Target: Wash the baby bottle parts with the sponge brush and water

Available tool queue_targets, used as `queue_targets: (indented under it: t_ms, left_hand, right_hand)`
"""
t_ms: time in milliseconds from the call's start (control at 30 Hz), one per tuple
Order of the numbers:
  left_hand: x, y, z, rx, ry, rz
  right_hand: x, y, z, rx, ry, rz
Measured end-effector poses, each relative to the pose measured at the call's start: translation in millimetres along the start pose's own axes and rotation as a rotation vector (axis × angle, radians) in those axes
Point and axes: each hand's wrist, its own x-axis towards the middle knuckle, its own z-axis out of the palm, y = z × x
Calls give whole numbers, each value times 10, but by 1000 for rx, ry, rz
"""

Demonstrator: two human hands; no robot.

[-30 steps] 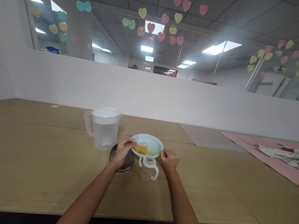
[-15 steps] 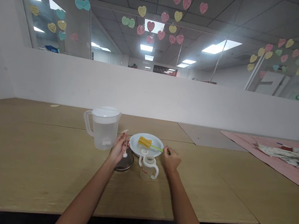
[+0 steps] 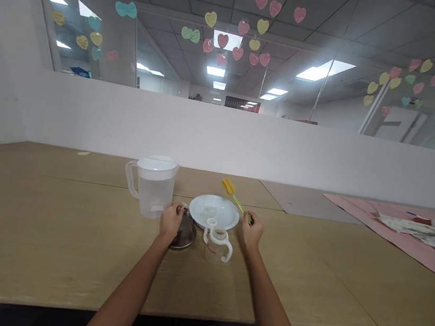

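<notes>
My right hand (image 3: 252,232) is closed around the green handle of a bottle brush (image 3: 229,186), whose yellow sponge head is raised above the far side of a white plate (image 3: 198,203). My left hand (image 3: 170,222) is closed at the edge of a dark metal tray (image 3: 184,236). A small pale end of the drinking straw (image 3: 185,206) pokes out at its fingertips; the rest is hidden. Between my hands a clear baby bottle (image 3: 214,249) with white handles stands uncapped, in front of the plate. Something clear lies in the plate.
A lidded clear pitcher (image 3: 155,192) of water stands left of the plate, close to my left hand. Far right, a pink cloth (image 3: 349,212) carries several items. A white wall (image 3: 221,137) borders the back of the wooden table (image 3: 71,240).
My right hand has lifted the brush off the plate, its sponge now tilted up. My left hand has turned and lowered toward the metal tray; the straw's white round end no longer shows.
</notes>
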Motion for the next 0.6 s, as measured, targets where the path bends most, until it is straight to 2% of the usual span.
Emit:
queue_targets:
  t_ms: [100,300,433,500,600]
  left_hand:
    - [-12,-18,10,228,-93,30]
    - [-10,-61,66,276,-176,-42]
    - [-25,-31,59,269,-157,-46]
    - [-40,6,42,224,-97,21]
    - [-71,84,17,99,-13,222]
  right_hand:
    - [23,11,33,146,3,27]
    - [52,52,55,241,26,167]
    - [34,42,45,247,-14,157]
    - [22,31,43,242,-39,125]
    - [13,25,50,270,-60,123]
